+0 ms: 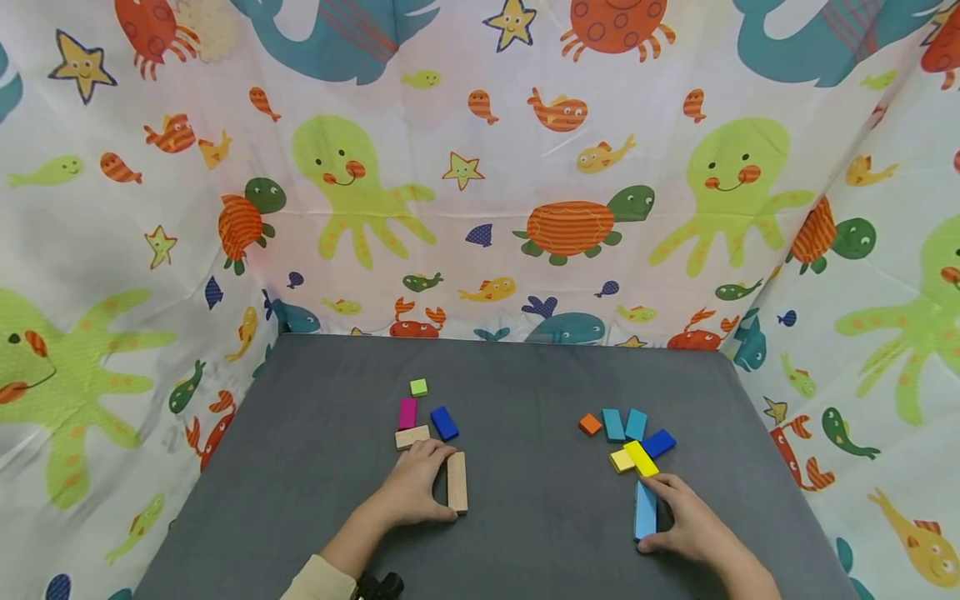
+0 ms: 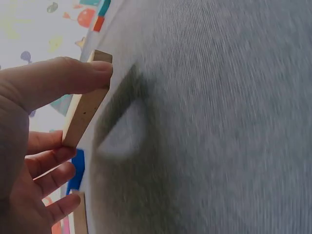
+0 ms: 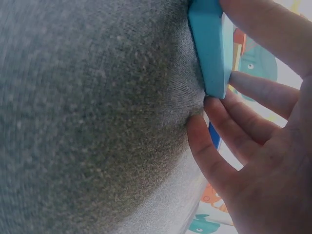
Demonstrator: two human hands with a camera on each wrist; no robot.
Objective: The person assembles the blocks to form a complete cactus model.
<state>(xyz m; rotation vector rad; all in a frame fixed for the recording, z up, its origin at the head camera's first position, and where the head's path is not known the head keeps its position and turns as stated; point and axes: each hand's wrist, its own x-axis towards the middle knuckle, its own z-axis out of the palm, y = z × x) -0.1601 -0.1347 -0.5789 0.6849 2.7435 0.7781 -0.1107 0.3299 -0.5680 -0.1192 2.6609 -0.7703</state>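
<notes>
My left hand [image 1: 411,487] pinches a long plain wooden block [image 1: 457,483] by its two ends, thumb at the near end. In the left wrist view that wooden block [image 2: 84,114] casts a shadow on the grey cloth beneath it. My right hand [image 1: 696,527] pinches a long light blue block [image 1: 645,512] end to end, and the right wrist view shows this light blue block [image 3: 210,53] close to the cloth. Just beyond the left fingers is a shorter wooden block [image 1: 412,437]. A yellow block [image 1: 641,458] lies right at the far end of the light blue one.
Beyond the left hand lie a magenta block [image 1: 407,413], a dark blue block [image 1: 444,423] and a green cube [image 1: 418,387]. The right group has two teal blocks [image 1: 612,425], a blue block [image 1: 659,444], a pale yellow block [image 1: 621,461] and an orange cube [image 1: 590,424]. A sea-animal curtain [image 1: 465,233] surrounds the grey table [image 1: 525,533].
</notes>
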